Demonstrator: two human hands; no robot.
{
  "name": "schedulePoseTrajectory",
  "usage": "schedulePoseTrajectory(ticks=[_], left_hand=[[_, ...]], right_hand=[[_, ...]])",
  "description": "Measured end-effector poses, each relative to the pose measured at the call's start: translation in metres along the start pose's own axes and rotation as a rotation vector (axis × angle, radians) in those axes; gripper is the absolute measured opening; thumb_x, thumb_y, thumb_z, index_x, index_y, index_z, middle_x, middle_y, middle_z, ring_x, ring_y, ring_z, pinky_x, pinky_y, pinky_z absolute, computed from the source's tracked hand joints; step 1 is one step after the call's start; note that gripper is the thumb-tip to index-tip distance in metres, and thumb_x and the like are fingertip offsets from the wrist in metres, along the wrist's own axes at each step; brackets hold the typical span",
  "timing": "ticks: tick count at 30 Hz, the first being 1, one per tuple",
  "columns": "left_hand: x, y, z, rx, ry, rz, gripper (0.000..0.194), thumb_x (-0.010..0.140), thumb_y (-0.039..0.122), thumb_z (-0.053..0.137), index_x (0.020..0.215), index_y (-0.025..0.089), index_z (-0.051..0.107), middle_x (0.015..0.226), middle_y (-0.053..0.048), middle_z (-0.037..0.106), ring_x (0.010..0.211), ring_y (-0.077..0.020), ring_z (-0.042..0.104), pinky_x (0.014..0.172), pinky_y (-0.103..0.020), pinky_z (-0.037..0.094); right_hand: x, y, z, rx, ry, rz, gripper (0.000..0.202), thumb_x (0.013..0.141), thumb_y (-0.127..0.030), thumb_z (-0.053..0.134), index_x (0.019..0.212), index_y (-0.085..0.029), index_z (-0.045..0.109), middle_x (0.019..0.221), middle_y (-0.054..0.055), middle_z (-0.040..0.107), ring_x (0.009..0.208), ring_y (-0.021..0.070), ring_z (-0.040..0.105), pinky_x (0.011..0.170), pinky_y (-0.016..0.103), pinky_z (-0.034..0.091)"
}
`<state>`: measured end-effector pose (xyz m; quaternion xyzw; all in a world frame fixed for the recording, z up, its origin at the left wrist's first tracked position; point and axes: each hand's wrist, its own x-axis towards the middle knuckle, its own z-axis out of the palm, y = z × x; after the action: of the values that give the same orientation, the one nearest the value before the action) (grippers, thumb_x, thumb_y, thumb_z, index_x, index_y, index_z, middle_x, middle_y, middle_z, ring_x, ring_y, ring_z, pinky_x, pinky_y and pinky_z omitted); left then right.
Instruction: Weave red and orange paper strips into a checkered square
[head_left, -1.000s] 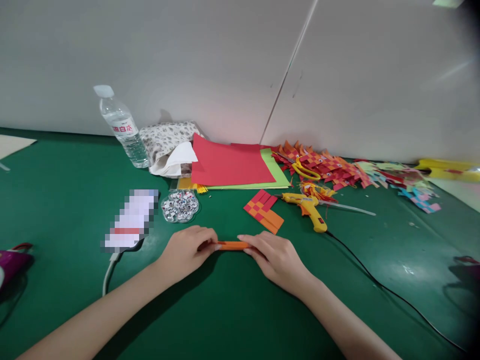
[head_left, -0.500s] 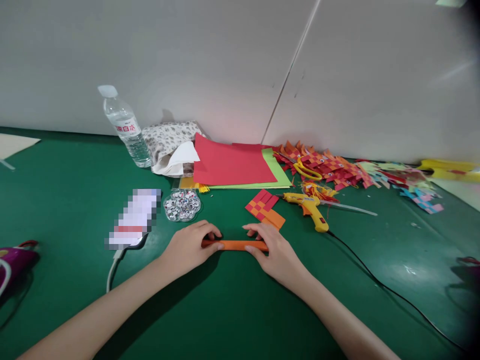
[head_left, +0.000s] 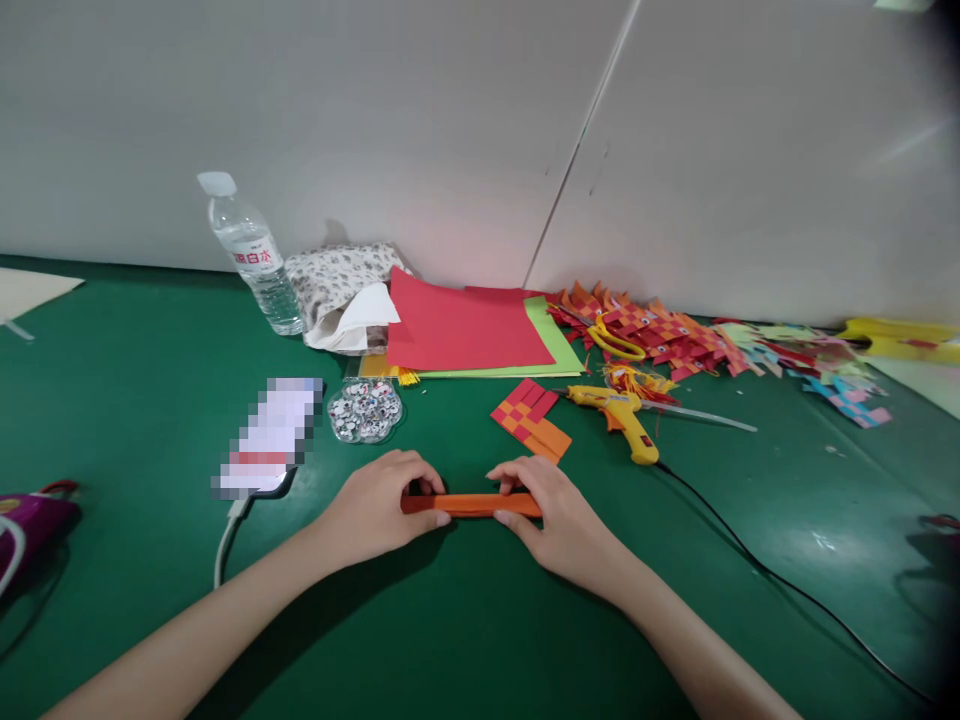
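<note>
Between my two hands lies a narrow folded strip of orange paper [head_left: 471, 506], level and running left to right just above the table. My left hand [head_left: 386, 502] pinches its left end, thumb in front and fingers behind. At the other end my right hand [head_left: 551, 508] grips it in the same way. Just beyond my right hand rests a woven red and orange paper piece [head_left: 530, 420], with loose strips on two sides. A yellow hot glue gun [head_left: 619, 415] lies to the right of that piece.
Behind are red paper sheets [head_left: 469, 325], a tissue pack [head_left: 341, 285], a water bottle [head_left: 259, 265] and a pack of googly eyes [head_left: 366, 410]. A phone [head_left: 270, 435] lies left. Yellow-handled scissors [head_left: 616, 340] rest by woven paper fish [head_left: 667, 335]. The gun's black cord [head_left: 757, 565] crosses the right side.
Both hands have come slightly nearer to me with the orange strip. The strip now shows a little more of its upper face. Everything else stays where it was.
</note>
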<state>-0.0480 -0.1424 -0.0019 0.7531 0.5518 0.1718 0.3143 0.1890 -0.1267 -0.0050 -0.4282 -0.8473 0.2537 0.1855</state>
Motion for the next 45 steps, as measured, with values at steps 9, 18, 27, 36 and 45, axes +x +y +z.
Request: schedulePoseTrajectory(ticks=[9,18,27,36,45], left_hand=[[-0.001,-0.002,0.006,-0.128,-0.008,-0.022,0.019,0.069,0.032,0.069,0.086,0.025,0.065,0.080,0.002,0.064,0.075,-0.0155,0.057,0.064,-0.025,0.041],[0.000,-0.006,0.012,-0.262,0.004,0.009,0.013,0.077,0.030,0.063,0.082,0.026,0.073,0.080,-0.001,0.064,0.069,-0.0124,0.058,0.062,-0.022,0.043],[-0.001,-0.004,0.010,-0.199,0.018,0.068,0.016,0.081,0.026,0.058,0.085,0.026,0.073,0.077,-0.001,0.068,0.070,-0.0141,0.061,0.061,-0.022,0.044],[-0.001,0.001,0.018,-0.217,0.110,0.116,0.016,0.082,0.022,0.058,0.087,0.023,0.073,0.075,-0.001,0.067,0.067,-0.0122,0.059,0.060,-0.021,0.042],[-0.002,0.009,0.024,-0.296,0.131,0.110,0.015,0.079,0.029,0.062,0.087,0.024,0.073,0.078,-0.001,0.069,0.067,-0.0126,0.061,0.062,-0.021,0.045]], right_hand=[[-0.002,-0.002,0.001,0.123,-0.024,0.075,0.033,0.076,-0.011,0.060,0.105,-0.025,0.051,0.095,0.002,0.057,0.083,0.0142,0.055,0.078,0.029,0.046],[-0.001,0.000,0.001,0.157,-0.026,0.134,0.028,0.080,-0.015,0.057,0.105,-0.028,0.054,0.083,-0.002,0.064,0.077,0.0134,0.062,0.073,0.027,0.048],[0.000,-0.001,0.001,0.118,0.007,0.065,0.027,0.081,-0.013,0.055,0.103,-0.028,0.058,0.081,-0.001,0.067,0.077,0.0141,0.064,0.071,0.026,0.051],[-0.001,-0.002,0.009,-0.172,0.158,-0.175,0.023,0.085,-0.020,0.054,0.108,-0.022,0.056,0.093,0.006,0.067,0.085,0.0205,0.062,0.074,0.034,0.049],[0.000,-0.007,0.017,-0.034,0.198,-0.200,0.018,0.088,-0.019,0.051,0.105,-0.024,0.057,0.081,0.001,0.070,0.073,0.0159,0.064,0.068,0.029,0.050]])
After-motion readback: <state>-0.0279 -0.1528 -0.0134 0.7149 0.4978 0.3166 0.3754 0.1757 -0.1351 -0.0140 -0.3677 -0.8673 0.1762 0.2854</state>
